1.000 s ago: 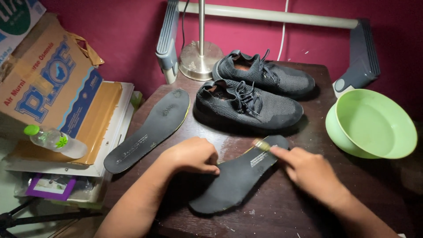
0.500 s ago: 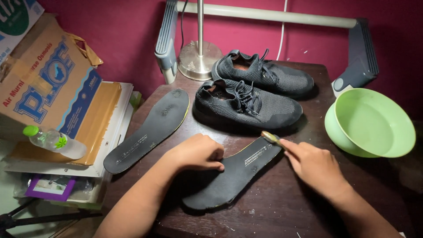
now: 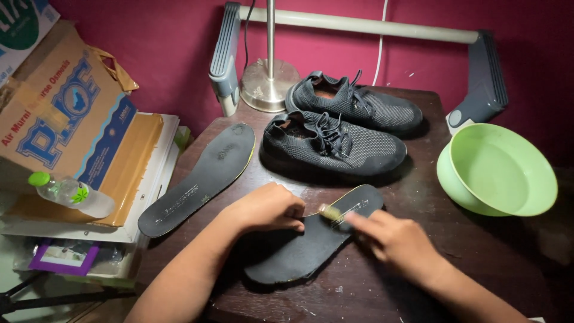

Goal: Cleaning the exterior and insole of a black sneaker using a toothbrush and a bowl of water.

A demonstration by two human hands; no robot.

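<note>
Lying near the front edge of the desk [image 3: 418, 197], the dark insole [image 3: 305, 248] has bare wood to its right, before the green bowl [image 3: 496, 170]. The near shoe [image 3: 335, 143] sits just behind it, and a second insole [image 3: 200, 176] lies to the left. The left hand [image 3: 269, 208], fingers curled, presses the insole down. The right hand [image 3: 397, 239] is closed on what looks like a small brush [image 3: 330, 213], blurred, touching the insole. The brush is farther down the insole than half a second ago.

Right hand [image 3: 397, 242] blurred; brush [image 3: 330, 213] mostly hidden in it.
</note>
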